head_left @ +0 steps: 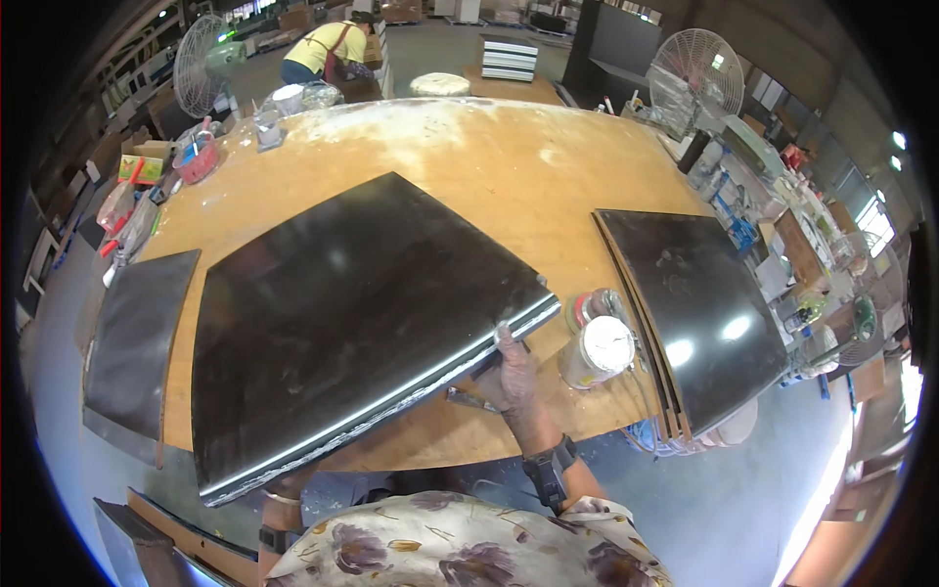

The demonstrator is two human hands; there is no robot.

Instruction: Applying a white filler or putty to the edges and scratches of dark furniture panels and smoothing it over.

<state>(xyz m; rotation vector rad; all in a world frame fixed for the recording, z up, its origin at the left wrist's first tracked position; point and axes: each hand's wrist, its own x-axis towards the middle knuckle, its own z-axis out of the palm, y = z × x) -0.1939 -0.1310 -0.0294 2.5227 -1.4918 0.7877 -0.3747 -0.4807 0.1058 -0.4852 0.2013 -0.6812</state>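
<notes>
A large glossy black panel [352, 303] lies aslant over the table, its near edge raised toward me and overhanging the table's front. White, rough streaks run along that edge. My right hand [514, 377], smudged with pale powder, is closed on the edge near its right corner, thumb on top and fingers underneath. Only a little of my left hand [287, 485] shows below the panel's near left part; its fingers are hidden beneath. Beside my right hand a tool like a putty knife [470, 398] rests on the table. A white tub [599, 350] stands farther right.
The wooden table [469, 137] has white residue at its far side. Black panels are stacked [694, 303] at right; another dark panel [142, 342] lies left. A red basket [196, 159] and fans [694, 83] stand around the table. A person [328, 49] in yellow bends over beyond.
</notes>
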